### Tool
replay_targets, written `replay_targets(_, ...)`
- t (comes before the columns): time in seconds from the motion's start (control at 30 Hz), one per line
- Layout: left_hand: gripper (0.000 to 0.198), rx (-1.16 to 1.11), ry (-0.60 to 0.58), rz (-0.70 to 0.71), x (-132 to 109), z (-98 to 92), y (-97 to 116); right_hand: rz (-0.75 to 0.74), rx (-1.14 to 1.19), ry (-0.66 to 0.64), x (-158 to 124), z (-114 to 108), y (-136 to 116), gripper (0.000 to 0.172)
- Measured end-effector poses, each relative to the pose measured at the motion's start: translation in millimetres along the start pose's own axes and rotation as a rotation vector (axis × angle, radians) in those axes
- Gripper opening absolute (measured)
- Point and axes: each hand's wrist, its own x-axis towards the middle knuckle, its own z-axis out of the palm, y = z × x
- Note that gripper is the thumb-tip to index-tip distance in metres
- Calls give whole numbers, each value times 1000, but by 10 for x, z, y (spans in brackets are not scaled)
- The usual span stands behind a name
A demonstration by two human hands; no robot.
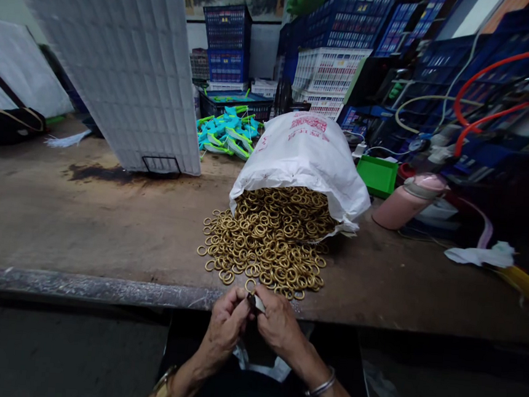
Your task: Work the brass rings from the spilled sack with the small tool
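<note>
At the table's front edge my two hands meet. My left hand is closed in a pinch, with one gold-coloured ring at its fingertips. My right hand is wrapped round a small tool with a whitish part and a dark end; its exact kind is unclear. The tool's dark end lies against the left fingers, just below the ring. Right beyond my hands spreads a heap of gold rings, spilling out of the mouth of a white woven sack that lies on its side.
A tall white ribbed panel stands on the table at left. Turquoise and green plastic pieces lie behind the sack. To the right are a green tray, a pink bottle and red hoses. Blue crates are stacked behind.
</note>
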Motion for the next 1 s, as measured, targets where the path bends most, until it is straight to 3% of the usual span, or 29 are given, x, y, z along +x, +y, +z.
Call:
replay_targets(0.2, 28, 52, -30, 35, -63, -81, -53, 112, -126, -67, 20, -17, -19, 20)
replay_targets(0.4, 27, -151, -162, -153, -298, -79, 101, 202, -308, -26, 58, 18, 43, 28)
replay_targets(0.5, 29, -349, -111, -237, -283, -119, 88, 191, -325, 45, 80, 81, 29, 25)
replay_targets(0.63, 28, -429, -44, -259, -212, -189, 45, 207, -389, 54, 129, 158, -20, 22)
replay_targets(0.87, 21, -642, -73, -353, -173, -282, 25, 214, -435, 31, 165, 133, -90, 21)
replay_targets(1.0, 21, -729, -31, -392, -115, -305, 1, 214, -390, 68, 171, 126, -53, 16)
